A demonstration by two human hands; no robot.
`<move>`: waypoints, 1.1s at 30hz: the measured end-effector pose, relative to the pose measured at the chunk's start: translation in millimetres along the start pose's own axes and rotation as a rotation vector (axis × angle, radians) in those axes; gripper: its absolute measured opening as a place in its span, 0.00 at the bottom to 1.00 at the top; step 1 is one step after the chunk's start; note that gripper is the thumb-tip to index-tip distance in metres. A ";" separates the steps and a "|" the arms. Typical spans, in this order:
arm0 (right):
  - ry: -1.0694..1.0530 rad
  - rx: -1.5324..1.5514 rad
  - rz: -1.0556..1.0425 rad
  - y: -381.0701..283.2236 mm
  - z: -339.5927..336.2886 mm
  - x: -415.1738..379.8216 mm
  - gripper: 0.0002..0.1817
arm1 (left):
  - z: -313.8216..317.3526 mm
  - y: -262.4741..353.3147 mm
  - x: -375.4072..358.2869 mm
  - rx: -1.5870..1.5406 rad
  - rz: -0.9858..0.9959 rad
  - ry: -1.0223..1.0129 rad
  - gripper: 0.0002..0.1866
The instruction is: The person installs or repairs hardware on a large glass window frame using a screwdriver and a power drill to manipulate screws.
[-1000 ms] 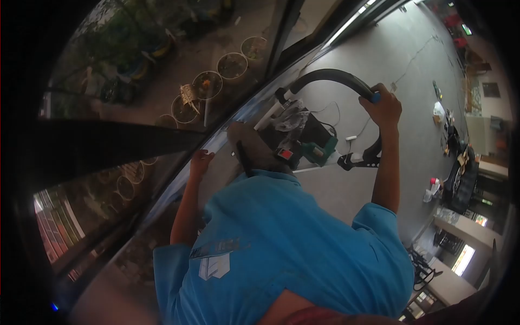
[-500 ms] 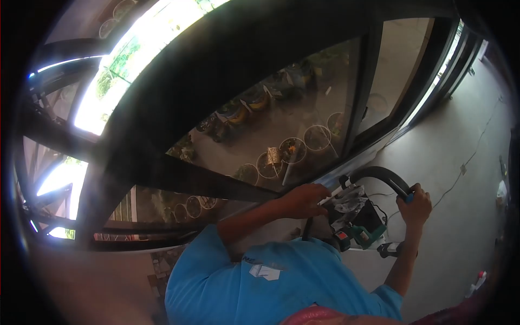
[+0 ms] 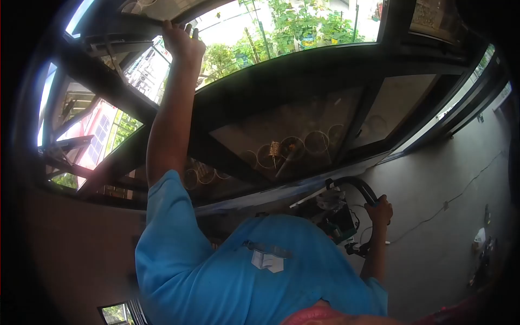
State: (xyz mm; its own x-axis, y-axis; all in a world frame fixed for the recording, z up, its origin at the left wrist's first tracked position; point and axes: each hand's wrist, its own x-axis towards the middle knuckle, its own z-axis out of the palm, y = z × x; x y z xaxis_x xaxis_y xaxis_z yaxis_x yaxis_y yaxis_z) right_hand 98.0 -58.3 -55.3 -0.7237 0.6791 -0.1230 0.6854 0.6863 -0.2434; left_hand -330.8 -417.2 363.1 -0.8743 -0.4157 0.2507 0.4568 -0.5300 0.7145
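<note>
dark window frame bars (image 3: 281, 70) crossing ahead, machine (image 3: 336, 214) crowding below its curved handle (image 3: 357, 187), open grey floor (image 3: 433, 179) rightward

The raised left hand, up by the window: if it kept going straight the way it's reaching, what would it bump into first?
The left hand already seems to touch the dark window frame overhead, so it would likely meet that bar at once. Depth is unclear through this lens.

matt black handle (image 3: 355, 185), glossy window glass (image 3: 292, 132)
</note>
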 end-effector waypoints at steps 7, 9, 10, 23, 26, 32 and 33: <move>-0.003 0.015 0.000 -1.4 -1.9 -0.3 0.28 | -20.6 -0.4 137.1 0.533 0.703 0.287 0.24; -0.013 0.019 0.057 -0.7 -0.5 2.4 0.27 | -45.5 -26.6 204.2 0.435 0.577 0.348 0.22; -0.032 0.013 0.043 -0.5 0.0 1.7 0.28 | -69.2 -26.4 243.5 0.636 0.653 0.401 0.23; -0.030 0.106 -0.024 4.8 -4.2 3.0 0.26 | -76.9 -9.2 206.6 0.263 0.549 0.068 0.26; 0.021 0.099 -0.049 8.1 0.7 2.9 0.25 | -87.0 -10.7 216.3 0.432 0.598 0.034 0.30; 0.017 0.128 -0.013 5.8 0.2 3.1 0.22 | -114.9 -13.8 306.9 0.455 0.817 -0.313 0.18; 0.015 0.126 -0.003 3.8 -1.2 2.7 0.22 | -106.8 -13.5 317.0 0.078 0.584 -0.319 0.15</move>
State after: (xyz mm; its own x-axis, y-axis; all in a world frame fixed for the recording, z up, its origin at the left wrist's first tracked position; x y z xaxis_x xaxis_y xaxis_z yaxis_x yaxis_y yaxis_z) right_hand 98.8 -53.6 -55.4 -0.7240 0.6813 -0.1075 0.6666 0.6511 -0.3629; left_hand -596.5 -620.8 363.1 -0.4978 -0.3725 0.7832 0.8672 -0.2243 0.4446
